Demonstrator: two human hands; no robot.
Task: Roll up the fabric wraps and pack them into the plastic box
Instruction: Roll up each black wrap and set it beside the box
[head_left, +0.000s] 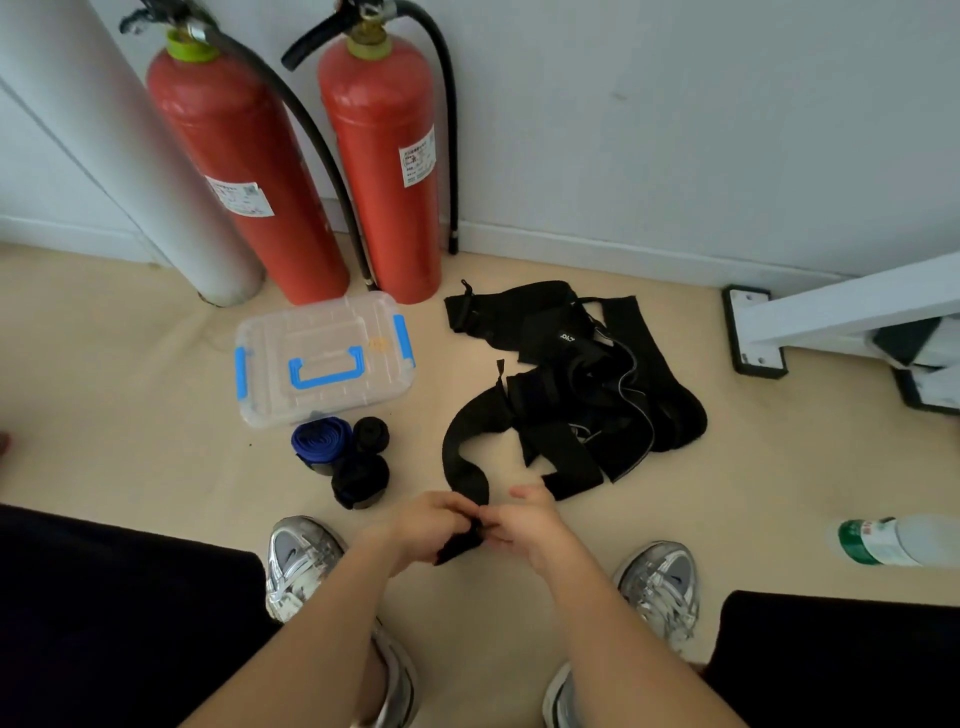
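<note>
Both: left hand (431, 525) and right hand (524, 525) fingers pinch black wrap (460, 452) | rolled wraps (343, 457) (one blue) just beside plastic box (322, 358)

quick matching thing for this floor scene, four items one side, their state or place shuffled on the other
1 plastic box
2 blue wrap
3 black wrap strip
4 bottle

a lying at the right edge
b pinched between left hand and right hand
c lid closed
d rolled up, beside the box

Pairs: 1-c, 2-d, 3-b, 4-a

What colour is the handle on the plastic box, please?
The handle is blue, best seen in the head view.
</note>
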